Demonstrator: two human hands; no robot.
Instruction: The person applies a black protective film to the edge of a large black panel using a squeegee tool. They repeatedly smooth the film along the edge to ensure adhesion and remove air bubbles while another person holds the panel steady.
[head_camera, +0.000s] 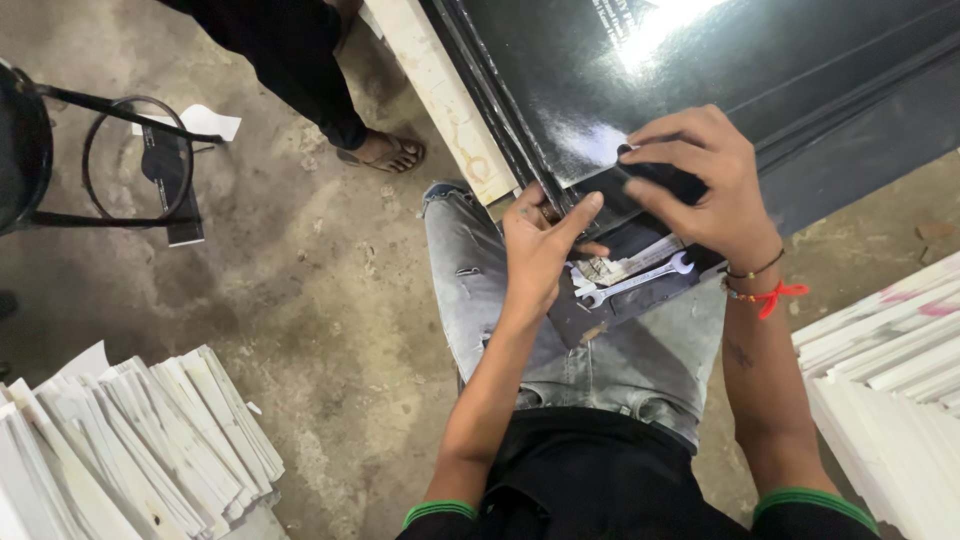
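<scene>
I sit over a large glossy black panel (760, 70) that rests on a pale wooden beam (440, 95). My right hand (700, 180) presses flat on a small black rectangular part (665, 180) at the panel's near corner, fingers closed over its top edge. My left hand (540, 245) touches the same corner from the left, thumb stretched toward the part. On my lap, on a dark sheet (600, 310), lies a silver open-ended spanner (640, 280) beside a strip of paper. A red thread and a bead band circle my right wrist.
Stacks of white strips lie on the concrete floor at lower left (130, 440) and at the right edge (890, 350). A black metal stool frame (120, 160) stands at upper left. Another person's sandalled foot (385, 152) stands near the beam.
</scene>
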